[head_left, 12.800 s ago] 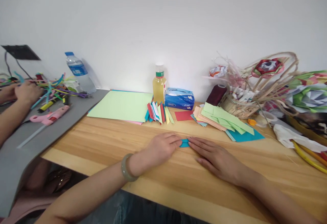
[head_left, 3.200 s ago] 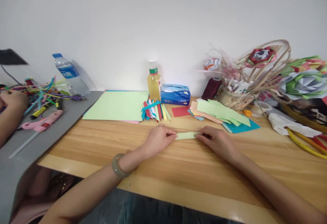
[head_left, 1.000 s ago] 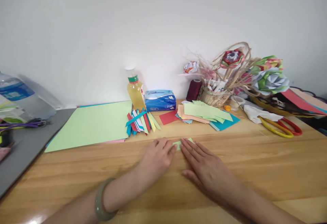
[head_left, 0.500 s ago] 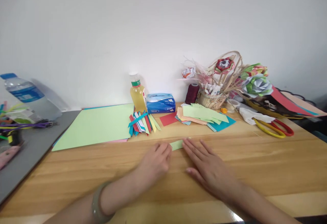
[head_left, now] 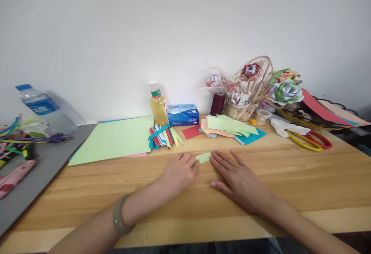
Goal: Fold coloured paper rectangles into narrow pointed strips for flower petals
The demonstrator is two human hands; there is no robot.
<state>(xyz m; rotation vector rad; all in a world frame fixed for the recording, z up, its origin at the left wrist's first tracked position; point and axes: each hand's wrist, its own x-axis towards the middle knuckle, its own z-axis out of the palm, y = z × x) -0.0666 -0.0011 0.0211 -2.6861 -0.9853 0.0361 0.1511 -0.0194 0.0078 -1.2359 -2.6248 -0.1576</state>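
Note:
A small folded light-green paper piece (head_left: pixel 204 157) lies on the wooden table (head_left: pixel 290 176). My left hand (head_left: pixel 179 173) rests flat on the table with its fingertips on the paper's left end; a grey-green bangle sits on that wrist. My right hand (head_left: pixel 236 176) lies flat with spread fingers, its fingertips pressing the paper's right end. Neither hand grips anything. Just behind the hands lies a bundle of folded coloured paper strips (head_left: pixel 164 135).
A large light-green sheet (head_left: pixel 116 140) lies at the left. A yellow drink bottle (head_left: pixel 158 105), a blue tissue pack (head_left: pixel 183 115), a stack of cut papers (head_left: pixel 232 128), a basket with paper flowers (head_left: pixel 246 99), scissors (head_left: pixel 308 140), a water bottle (head_left: pixel 43 109) and a grey mat (head_left: pixel 37 169) surround them.
Earlier I pressed a teal piece, then held a light-green strip between both hands. Over the last second both hands stay flat on the folded green piece while my view shifts slightly.

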